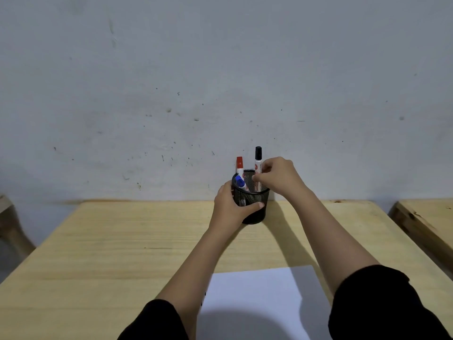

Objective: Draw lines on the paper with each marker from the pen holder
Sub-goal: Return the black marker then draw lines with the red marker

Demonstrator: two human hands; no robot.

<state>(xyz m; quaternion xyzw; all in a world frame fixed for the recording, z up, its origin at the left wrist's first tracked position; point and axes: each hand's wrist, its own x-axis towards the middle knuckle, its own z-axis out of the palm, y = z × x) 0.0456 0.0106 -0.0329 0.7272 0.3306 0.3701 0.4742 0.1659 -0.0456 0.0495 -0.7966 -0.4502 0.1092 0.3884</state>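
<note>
A black mesh pen holder [255, 212] stands at the far edge of the wooden table, tilted slightly toward me. My left hand [230, 207] wraps around its left side. Inside it are a red-capped marker [239, 165] and a blue-capped marker [240, 182] leaning low. A black-capped marker [258, 163] rises out of the holder, pinched at its white barrel by the fingers of my right hand [279, 177]. A white sheet of paper [259, 298] lies near the table's front edge between my forearms, blank where visible.
The pale wooden table [122, 253] butts against a scuffed grey wall [220, 69]. Another wooden table [429, 217] stands to the right across a narrow gap, and a wooden piece [9, 224] shows at the left edge.
</note>
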